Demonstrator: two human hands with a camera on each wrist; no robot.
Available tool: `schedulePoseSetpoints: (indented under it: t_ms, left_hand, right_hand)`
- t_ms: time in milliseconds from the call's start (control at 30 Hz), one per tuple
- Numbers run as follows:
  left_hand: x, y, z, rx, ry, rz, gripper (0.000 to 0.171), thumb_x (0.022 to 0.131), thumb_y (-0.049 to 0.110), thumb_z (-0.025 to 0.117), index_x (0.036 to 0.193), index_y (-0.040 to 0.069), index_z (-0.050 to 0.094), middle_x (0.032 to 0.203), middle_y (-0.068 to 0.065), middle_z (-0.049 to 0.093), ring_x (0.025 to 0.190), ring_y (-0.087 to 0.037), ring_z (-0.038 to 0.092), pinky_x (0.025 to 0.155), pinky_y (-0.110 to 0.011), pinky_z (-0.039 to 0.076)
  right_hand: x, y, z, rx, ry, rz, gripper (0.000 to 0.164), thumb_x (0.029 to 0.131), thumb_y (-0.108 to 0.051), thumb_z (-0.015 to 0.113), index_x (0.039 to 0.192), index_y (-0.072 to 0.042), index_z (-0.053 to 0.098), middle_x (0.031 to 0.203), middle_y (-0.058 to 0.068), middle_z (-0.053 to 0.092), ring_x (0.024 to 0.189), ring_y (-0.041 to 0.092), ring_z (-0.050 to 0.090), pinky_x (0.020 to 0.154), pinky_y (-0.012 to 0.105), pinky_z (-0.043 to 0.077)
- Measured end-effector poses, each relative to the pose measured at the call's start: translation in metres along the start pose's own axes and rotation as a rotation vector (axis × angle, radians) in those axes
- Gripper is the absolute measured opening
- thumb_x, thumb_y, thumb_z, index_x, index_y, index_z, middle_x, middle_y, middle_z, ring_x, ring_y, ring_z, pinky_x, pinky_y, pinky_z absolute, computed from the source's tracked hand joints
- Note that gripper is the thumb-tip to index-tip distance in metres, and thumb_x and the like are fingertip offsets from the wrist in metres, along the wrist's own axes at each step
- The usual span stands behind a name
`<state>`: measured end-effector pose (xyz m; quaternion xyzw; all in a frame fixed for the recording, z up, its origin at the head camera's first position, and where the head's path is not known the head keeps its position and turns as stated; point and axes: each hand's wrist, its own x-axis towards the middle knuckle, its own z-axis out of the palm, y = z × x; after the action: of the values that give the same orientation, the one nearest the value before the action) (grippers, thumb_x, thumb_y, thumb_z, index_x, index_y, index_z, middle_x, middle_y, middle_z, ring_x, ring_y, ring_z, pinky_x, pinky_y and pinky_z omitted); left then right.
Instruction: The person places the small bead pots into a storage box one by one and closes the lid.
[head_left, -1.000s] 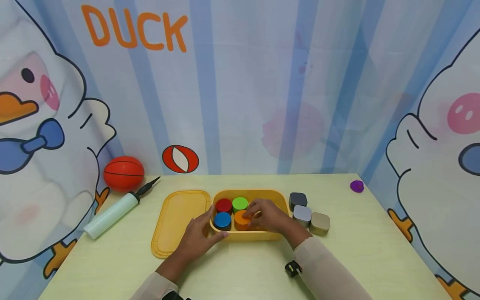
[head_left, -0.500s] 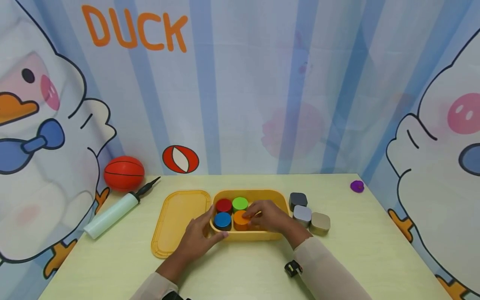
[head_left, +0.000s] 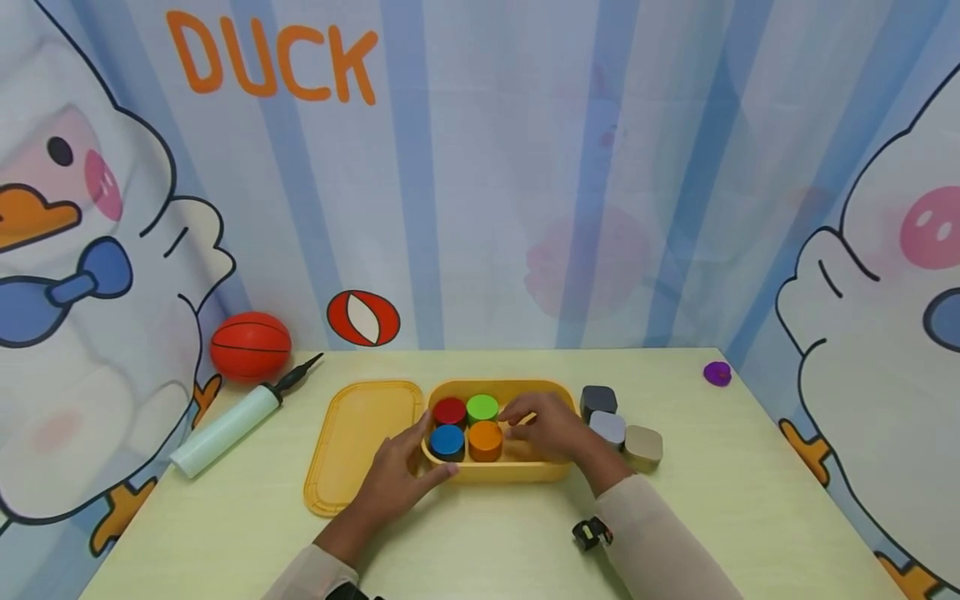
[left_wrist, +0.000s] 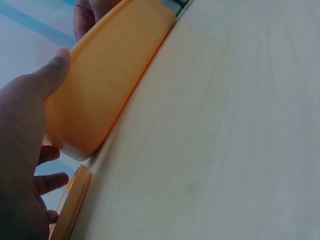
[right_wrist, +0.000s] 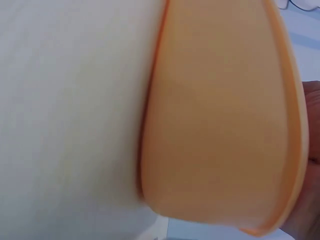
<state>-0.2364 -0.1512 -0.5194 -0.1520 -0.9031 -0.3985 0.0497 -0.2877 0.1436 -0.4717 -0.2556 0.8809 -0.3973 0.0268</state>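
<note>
A yellow plastic box (head_left: 510,473) stands on the table, with round blocks grouped in its left half: red (head_left: 450,410), green (head_left: 482,407), blue (head_left: 447,442) and orange (head_left: 485,442). My left hand (head_left: 393,479) holds the box at its left end; in the left wrist view the thumb (left_wrist: 59,65) lies against the front wall near the rim. Over the right half of the box, my right hand (head_left: 553,427) has its loosely bent fingertips just right of the orange block, with a small gap between. The box wall (right_wrist: 215,110) hides most of that hand in the right wrist view.
Left of the box lies its flat yellow lid (head_left: 360,450). Dark grey (head_left: 598,402), light grey (head_left: 607,428) and beige (head_left: 643,446) blocks sit to the right. A red ball (head_left: 251,347), a pale green pump (head_left: 228,429) and a small purple object (head_left: 717,373) are farther out.
My right hand has let go of the orange block and drawn slightly right. The orange block now stands on its own in the box. The left hand keeps its place.
</note>
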Motion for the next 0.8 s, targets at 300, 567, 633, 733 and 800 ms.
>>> schedulePoseSetpoints:
  t_ms: [300, 567, 633, 733, 800]
  left_hand:
    - [0.0, -0.001, -0.001, -0.015, 0.001, 0.019, 0.1, 0.095, 0.05, 0.084, 0.171, 0.01, 0.034, 0.173, -0.01, 0.043, 0.162, -0.039, 0.043, 0.13, -0.081, 0.016]
    - [0.001, -0.004, -0.001, -0.002, 0.002, 0.03, 0.099, 0.095, 0.051, 0.084, 0.171, 0.011, 0.035, 0.173, -0.009, 0.043, 0.161, -0.039, 0.043, 0.129, -0.081, 0.018]
    - [0.0, -0.004, -0.001, -0.005, 0.003, 0.031, 0.099, 0.095, 0.05, 0.084, 0.171, 0.01, 0.035, 0.173, -0.01, 0.044, 0.161, -0.039, 0.043, 0.129, -0.081, 0.018]
    - [0.0, -0.003, -0.001, -0.013, 0.001, 0.03, 0.099, 0.094, 0.049, 0.085, 0.171, 0.01, 0.035, 0.173, -0.01, 0.043, 0.161, -0.039, 0.043, 0.129, -0.081, 0.017]
    - [0.0, -0.003, 0.0, -0.015, 0.002, 0.031, 0.099, 0.094, 0.05, 0.085, 0.171, 0.011, 0.035, 0.173, -0.01, 0.043, 0.161, -0.039, 0.043, 0.129, -0.081, 0.017]
  right_hand:
    - [-0.015, 0.003, -0.019, 0.017, 0.195, -0.07, 0.021, 0.1, -0.005, 0.078, 0.12, 0.001, 0.081, 0.121, 0.02, 0.08, 0.109, 0.038, 0.076, 0.098, 0.056, 0.065]
    - [-0.029, 0.019, -0.027, 0.012, 0.382, -0.08, 0.022, 0.099, -0.006, 0.079, 0.121, -0.003, 0.082, 0.13, 0.018, 0.077, 0.125, 0.042, 0.071, 0.104, 0.063, 0.06]
    - [-0.032, 0.023, -0.028, 0.016, 0.42, -0.092, 0.022, 0.098, -0.005, 0.08, 0.12, -0.002, 0.082, 0.131, 0.019, 0.077, 0.126, 0.043, 0.07, 0.102, 0.065, 0.06]
    - [-0.037, 0.029, -0.031, 0.034, 0.449, -0.091, 0.021, 0.098, -0.004, 0.08, 0.12, -0.002, 0.082, 0.132, 0.019, 0.076, 0.128, 0.043, 0.069, 0.103, 0.066, 0.059]
    - [-0.042, 0.032, -0.035, 0.047, 0.454, -0.076, 0.021, 0.1, -0.005, 0.079, 0.12, -0.002, 0.082, 0.133, 0.018, 0.075, 0.129, 0.042, 0.069, 0.104, 0.067, 0.058]
